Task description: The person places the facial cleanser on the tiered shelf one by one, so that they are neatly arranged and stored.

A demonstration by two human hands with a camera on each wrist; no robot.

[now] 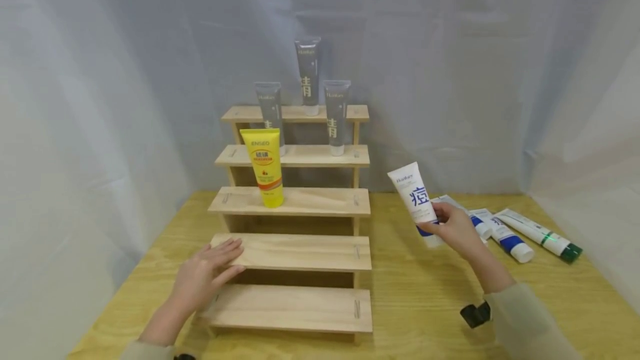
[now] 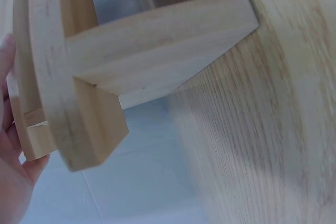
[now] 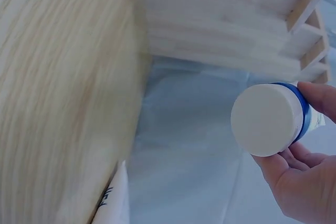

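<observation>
A white and blue squeeze tube (image 1: 411,190) is pinched near its cap by my right hand (image 1: 456,230), cap down and tilted, to the right of a stepped wooden rack (image 1: 295,251). In the right wrist view the tube's round white cap (image 3: 265,120) faces the camera. My left hand (image 1: 202,273) rests its fingers on the left end of the rack's second step from the bottom. A yellow tube (image 1: 264,168) stands on the middle step. Grey tubes stand higher: one (image 1: 308,76) on the top step, two (image 1: 336,115) on the step below it.
On the table (image 1: 415,304) at the right lie more white and blue tubes (image 1: 506,238) and a white tube with a green cap (image 1: 542,235). A pale curtain (image 1: 430,71) hangs behind and along both sides.
</observation>
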